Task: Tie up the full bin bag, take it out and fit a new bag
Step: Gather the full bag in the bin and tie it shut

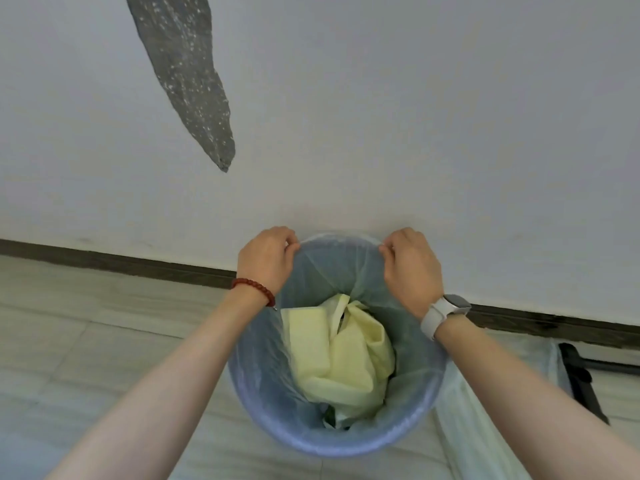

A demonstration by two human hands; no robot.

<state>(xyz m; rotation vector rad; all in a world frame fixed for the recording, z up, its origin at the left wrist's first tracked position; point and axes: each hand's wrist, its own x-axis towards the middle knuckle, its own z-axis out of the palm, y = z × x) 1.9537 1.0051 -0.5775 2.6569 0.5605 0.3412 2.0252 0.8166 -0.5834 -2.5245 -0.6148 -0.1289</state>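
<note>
Here, my left hand and right hand each pinch the far edge of the thin translucent bin bag lining the round blue plastic bin by the wall. Lift both edges evenly and gather inward. Count: one bin, one fitted bag, one pale-yellow crumpled wad.

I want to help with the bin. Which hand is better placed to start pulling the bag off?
Neither, really. The left hand and right hand both pinch the bin bag at the bin's far rim, evenly placed, so both should probably lift together.
</note>
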